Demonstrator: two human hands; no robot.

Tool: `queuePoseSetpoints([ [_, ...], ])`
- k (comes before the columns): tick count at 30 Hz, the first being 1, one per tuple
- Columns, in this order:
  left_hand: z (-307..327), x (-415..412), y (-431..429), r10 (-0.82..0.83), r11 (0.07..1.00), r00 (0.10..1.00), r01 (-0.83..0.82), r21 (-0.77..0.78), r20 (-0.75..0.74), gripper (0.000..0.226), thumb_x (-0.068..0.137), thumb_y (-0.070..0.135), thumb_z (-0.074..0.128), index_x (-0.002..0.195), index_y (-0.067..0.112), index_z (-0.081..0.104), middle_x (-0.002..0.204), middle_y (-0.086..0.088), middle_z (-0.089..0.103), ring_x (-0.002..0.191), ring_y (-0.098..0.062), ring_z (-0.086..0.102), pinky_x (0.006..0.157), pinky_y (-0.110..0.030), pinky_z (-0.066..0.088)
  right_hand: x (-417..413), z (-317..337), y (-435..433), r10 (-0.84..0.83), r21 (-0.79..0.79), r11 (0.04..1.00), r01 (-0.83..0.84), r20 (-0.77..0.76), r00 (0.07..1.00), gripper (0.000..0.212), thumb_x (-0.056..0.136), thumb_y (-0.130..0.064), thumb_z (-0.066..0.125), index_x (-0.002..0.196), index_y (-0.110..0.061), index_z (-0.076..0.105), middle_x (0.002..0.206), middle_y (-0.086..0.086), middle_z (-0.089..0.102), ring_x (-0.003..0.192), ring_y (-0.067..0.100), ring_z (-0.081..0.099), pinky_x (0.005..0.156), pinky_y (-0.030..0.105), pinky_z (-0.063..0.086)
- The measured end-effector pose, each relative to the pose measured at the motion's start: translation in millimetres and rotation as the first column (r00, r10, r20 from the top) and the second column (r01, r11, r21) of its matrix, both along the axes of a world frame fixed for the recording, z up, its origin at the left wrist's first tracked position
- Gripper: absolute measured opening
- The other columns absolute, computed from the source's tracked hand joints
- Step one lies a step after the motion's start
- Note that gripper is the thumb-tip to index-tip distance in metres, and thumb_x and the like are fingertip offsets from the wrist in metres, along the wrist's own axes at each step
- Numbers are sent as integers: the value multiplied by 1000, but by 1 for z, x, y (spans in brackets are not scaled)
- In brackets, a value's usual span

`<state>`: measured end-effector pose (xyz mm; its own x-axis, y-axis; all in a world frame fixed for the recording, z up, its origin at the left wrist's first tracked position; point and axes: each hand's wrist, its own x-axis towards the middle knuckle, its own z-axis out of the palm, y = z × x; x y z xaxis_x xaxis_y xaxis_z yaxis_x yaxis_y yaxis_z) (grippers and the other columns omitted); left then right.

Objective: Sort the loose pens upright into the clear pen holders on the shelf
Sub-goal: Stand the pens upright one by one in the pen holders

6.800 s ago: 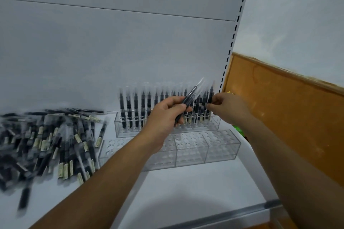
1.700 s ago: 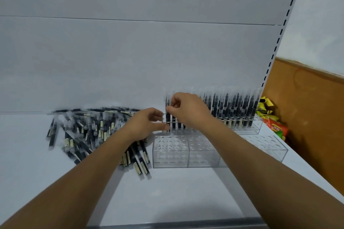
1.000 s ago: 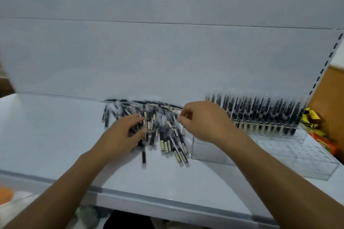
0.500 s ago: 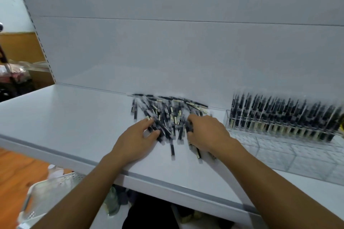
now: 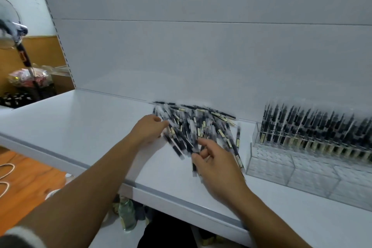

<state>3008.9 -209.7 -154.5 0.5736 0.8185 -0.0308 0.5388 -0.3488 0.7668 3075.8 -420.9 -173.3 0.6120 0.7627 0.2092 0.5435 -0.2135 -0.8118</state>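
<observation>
black pens [image 5: 199, 125]: loose flat heap, mid shelf [image 5: 80, 123] | rear clear holder [image 5: 258, 137]: packed w/ upright pens [image 5: 302, 125] | front holder [image 5: 291, 169]: empty, rt of heap

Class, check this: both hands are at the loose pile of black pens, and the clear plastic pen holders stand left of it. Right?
No. In the head view the clear plastic pen holders stand right of the loose pile of black pens; the left hand and right hand are at it.

Being lit softly and evenly, fairly bright, casting only faint shadows on the white shelf [image 5: 80, 127], smearing the loose pens [image 5: 197, 127] and upright pens [image 5: 312, 127] with motion blur, softening the right hand [image 5: 216, 165], bowing straight lines at the frame edges.
</observation>
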Motion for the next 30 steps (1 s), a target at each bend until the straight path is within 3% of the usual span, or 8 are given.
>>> queuePoseSetpoints([
  [2,5,12,8,14,1000,998,-14,-7,-63,26,91,34,57,89,9,60,83,-14,64,74,-27,59,71,-30,44,3,-4,0,7,68,998,-2,-74,997,36,94,-32,59,129,-38,53,78,-15,61,63,5,57,71,37,54],
  [6,8,32,17,22,1000,983,-22,3,-184,34,90,40,57,91,5,56,79,-15,56,67,-23,55,63,-27,38,6,-9,0,19,155,988,8,-175,984,32,92,-29,63,118,-45,53,79,-18,61,65,4,59,71,41,57],
  [10,9,44,19,88,993,979,-102,-66,-184,34,90,39,59,76,10,48,62,-5,44,50,-16,37,49,-24,27,6,-11,0,30,182,983,-3,-144,989,32,93,-27,63,120,-42,54,77,-21,59,56,-1,52,64,28,50],
  [17,9,49,17,149,969,989,-151,-196,-25,33,91,32,61,69,12,46,56,-3,43,42,-15,33,42,-21,23,9,-12,-2,52,202,979,-22,-143,988,33,93,-26,62,121,-42,53,77,-22,59,53,0,51,65,36,54],
  [21,16,35,11,186,952,968,-135,-274,171,20,92,14,50,73,9,54,63,-7,56,48,-15,49,47,-20,39,9,-14,-1,41,211,977,-15,-120,992,34,92,-29,62,121,-44,53,78,-20,57,52,1,47,63,34,51],
  [23,17,21,5,178,964,963,-130,-232,204,16,93,13,42,81,9,51,71,-8,57,53,-17,55,51,-22,46,10,-15,-1,35,219,976,-8,-120,992,33,92,-30,63,118,-47,52,77,-19,57,52,2,45,63,36,51],
  [27,6,-8,-10,57,997,996,-54,56,-62,16,96,23,39,105,12,46,92,-8,60,69,-19,56,59,-29,41,8,-15,0,33,238,971,-7,-108,994,32,91,-30,63,113,-50,51,74,-22,55,52,2,45,61,33,49],
  [30,-7,-15,-22,-15,977,964,70,199,-265,25,94,37,49,106,15,46,90,-3,60,73,-15,51,60,-30,36,8,-16,-1,33,252,968,-1,-120,992,32,91,-29,63,114,-49,51,75,-22,56,52,2,44,59,32,48],
])
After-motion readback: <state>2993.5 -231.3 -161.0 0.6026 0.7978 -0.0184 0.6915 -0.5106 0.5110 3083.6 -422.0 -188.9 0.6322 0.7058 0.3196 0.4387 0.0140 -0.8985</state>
